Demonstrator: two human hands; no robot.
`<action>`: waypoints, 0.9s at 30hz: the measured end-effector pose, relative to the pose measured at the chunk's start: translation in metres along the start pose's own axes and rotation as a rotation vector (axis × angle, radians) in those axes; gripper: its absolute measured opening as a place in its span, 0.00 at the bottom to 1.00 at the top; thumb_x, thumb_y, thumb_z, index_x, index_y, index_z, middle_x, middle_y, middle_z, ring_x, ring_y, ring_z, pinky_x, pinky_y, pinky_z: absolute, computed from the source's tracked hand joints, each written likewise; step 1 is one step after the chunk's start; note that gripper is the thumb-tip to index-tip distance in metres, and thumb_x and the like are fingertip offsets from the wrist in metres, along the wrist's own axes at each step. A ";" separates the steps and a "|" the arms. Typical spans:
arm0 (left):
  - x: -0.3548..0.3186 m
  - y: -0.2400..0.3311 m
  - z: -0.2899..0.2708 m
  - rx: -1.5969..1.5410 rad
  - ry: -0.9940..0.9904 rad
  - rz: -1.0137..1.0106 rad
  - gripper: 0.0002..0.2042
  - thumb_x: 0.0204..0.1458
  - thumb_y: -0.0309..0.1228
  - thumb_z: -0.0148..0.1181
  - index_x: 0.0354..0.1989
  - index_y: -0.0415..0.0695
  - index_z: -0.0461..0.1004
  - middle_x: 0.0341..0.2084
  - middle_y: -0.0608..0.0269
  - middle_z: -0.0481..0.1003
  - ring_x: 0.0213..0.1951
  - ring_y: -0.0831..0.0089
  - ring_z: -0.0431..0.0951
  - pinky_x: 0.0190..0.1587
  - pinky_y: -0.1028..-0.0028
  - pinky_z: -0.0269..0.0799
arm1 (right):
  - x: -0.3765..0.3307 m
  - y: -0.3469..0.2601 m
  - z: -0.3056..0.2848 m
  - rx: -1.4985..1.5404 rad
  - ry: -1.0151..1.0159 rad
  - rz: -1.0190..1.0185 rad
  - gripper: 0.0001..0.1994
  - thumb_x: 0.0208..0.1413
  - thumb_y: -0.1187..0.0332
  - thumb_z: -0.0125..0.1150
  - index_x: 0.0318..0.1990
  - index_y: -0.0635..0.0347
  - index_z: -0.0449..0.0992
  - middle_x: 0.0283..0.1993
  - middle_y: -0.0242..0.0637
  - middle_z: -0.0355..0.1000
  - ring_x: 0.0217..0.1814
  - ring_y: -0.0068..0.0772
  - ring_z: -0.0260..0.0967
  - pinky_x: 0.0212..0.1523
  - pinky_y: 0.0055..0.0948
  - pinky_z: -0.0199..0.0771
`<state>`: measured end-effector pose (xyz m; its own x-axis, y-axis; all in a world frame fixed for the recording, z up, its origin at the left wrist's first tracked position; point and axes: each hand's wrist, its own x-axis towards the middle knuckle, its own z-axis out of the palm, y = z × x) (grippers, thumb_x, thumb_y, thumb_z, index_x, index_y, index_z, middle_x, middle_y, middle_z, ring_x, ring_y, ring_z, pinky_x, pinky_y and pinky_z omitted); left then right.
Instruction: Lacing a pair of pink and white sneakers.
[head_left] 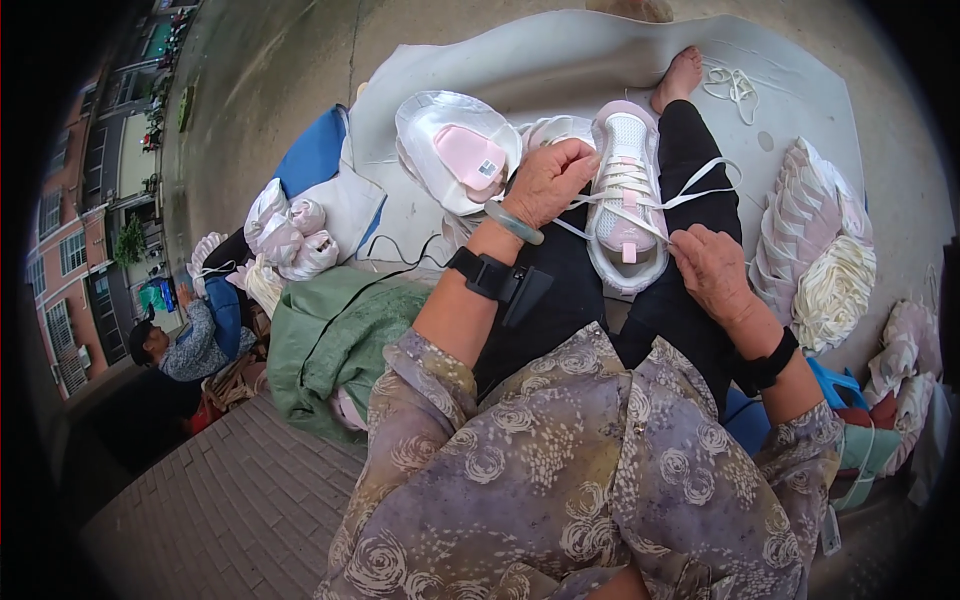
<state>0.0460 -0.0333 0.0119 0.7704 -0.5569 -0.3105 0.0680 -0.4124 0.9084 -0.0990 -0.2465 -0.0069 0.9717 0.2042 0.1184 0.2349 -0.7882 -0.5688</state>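
Pale sheet (450, 65), white-pink shoe (627, 195); right hand (712, 270) pinching lace (650, 230)

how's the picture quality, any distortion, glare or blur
Head view: strong fisheye bend, dark corners, the buildings at left tipped sideways; head view: soft, even light, no hard shadows, the pale sheet bright without harsh glare; head view: the white-and-pink shoe looks fairly sharp, while the other person at left is small with little detail.
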 end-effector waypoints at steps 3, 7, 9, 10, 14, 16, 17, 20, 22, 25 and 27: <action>-0.001 0.001 -0.012 0.491 -0.055 0.407 0.08 0.44 0.30 0.55 0.33 0.41 0.71 0.26 0.63 0.73 0.29 0.69 0.71 0.36 0.74 0.66 | 0.000 0.002 0.001 0.025 0.029 0.006 0.04 0.45 0.72 0.55 0.30 0.55 0.68 0.23 0.36 0.61 0.24 0.39 0.63 0.25 0.34 0.60; -0.014 -0.009 -0.020 0.488 -0.160 0.335 0.12 0.38 0.29 0.57 0.33 0.42 0.71 0.28 0.59 0.73 0.32 0.62 0.71 0.39 0.70 0.65 | -0.002 0.005 0.002 0.057 0.056 0.021 0.05 0.44 0.73 0.55 0.30 0.55 0.68 0.23 0.36 0.62 0.24 0.40 0.63 0.25 0.35 0.62; -0.018 -0.016 -0.021 0.642 0.084 0.390 0.10 0.36 0.28 0.56 0.30 0.43 0.72 0.29 0.60 0.73 0.35 0.59 0.71 0.42 0.66 0.64 | -0.002 0.006 0.003 0.063 0.060 0.021 0.05 0.44 0.73 0.56 0.31 0.55 0.68 0.23 0.36 0.63 0.24 0.41 0.64 0.25 0.36 0.63; -0.018 -0.020 -0.022 0.640 0.090 0.389 0.10 0.36 0.28 0.56 0.30 0.43 0.72 0.29 0.60 0.73 0.35 0.59 0.71 0.42 0.66 0.64 | -0.002 0.006 0.003 0.073 0.064 0.012 0.05 0.44 0.73 0.56 0.31 0.55 0.68 0.23 0.36 0.63 0.24 0.41 0.64 0.25 0.36 0.63; -0.013 -0.032 -0.027 0.695 0.145 0.386 0.09 0.37 0.24 0.56 0.31 0.42 0.72 0.30 0.59 0.74 0.35 0.59 0.71 0.42 0.67 0.65 | 0.000 0.007 0.004 0.074 0.058 0.022 0.04 0.45 0.72 0.55 0.31 0.56 0.69 0.23 0.37 0.63 0.24 0.41 0.64 0.24 0.36 0.63; -0.012 -0.036 -0.028 0.737 0.135 0.382 0.08 0.38 0.23 0.56 0.30 0.41 0.72 0.30 0.59 0.74 0.35 0.59 0.71 0.41 0.67 0.65 | 0.000 0.007 0.003 0.071 0.050 0.031 0.04 0.45 0.72 0.55 0.31 0.56 0.69 0.23 0.37 0.63 0.24 0.42 0.65 0.23 0.36 0.63; -0.012 -0.037 -0.030 0.705 0.166 0.376 0.09 0.38 0.23 0.56 0.31 0.42 0.73 0.29 0.59 0.74 0.34 0.60 0.72 0.40 0.68 0.66 | 0.001 0.006 0.003 0.088 0.057 0.035 0.04 0.46 0.72 0.55 0.31 0.56 0.69 0.23 0.38 0.64 0.24 0.42 0.65 0.23 0.36 0.63; -0.014 -0.035 -0.029 0.589 0.243 0.296 0.09 0.41 0.23 0.56 0.33 0.42 0.74 0.28 0.59 0.75 0.31 0.65 0.74 0.38 0.72 0.68 | 0.002 0.006 0.001 0.128 0.064 0.058 0.04 0.46 0.72 0.55 0.30 0.57 0.69 0.23 0.38 0.64 0.24 0.43 0.66 0.23 0.36 0.64; -0.016 -0.029 -0.024 0.503 0.293 0.219 0.09 0.43 0.23 0.56 0.35 0.42 0.74 0.28 0.59 0.75 0.30 0.69 0.75 0.37 0.75 0.69 | 0.003 0.005 0.000 0.150 0.060 0.071 0.04 0.46 0.72 0.55 0.30 0.58 0.69 0.23 0.39 0.64 0.24 0.43 0.66 0.23 0.36 0.64; -0.016 -0.017 -0.009 0.031 0.360 -0.042 0.08 0.46 0.24 0.55 0.35 0.39 0.75 0.26 0.60 0.75 0.29 0.74 0.75 0.36 0.77 0.70 | 0.006 0.002 0.002 0.186 0.072 0.086 0.03 0.46 0.72 0.55 0.30 0.58 0.69 0.22 0.39 0.64 0.24 0.43 0.66 0.23 0.37 0.64; -0.015 -0.009 -0.001 -0.566 0.337 -0.041 0.06 0.48 0.24 0.53 0.31 0.36 0.75 0.23 0.61 0.75 0.27 0.75 0.75 0.36 0.77 0.70 | 0.006 0.001 0.002 0.244 0.121 0.053 0.03 0.46 0.72 0.55 0.30 0.58 0.68 0.22 0.38 0.64 0.24 0.43 0.65 0.24 0.37 0.64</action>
<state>0.0350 -0.0206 0.0086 0.9100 -0.2548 -0.3269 0.3535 0.0650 0.9332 -0.0929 -0.2445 -0.0085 0.9816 0.0841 0.1716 0.1858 -0.6297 -0.7543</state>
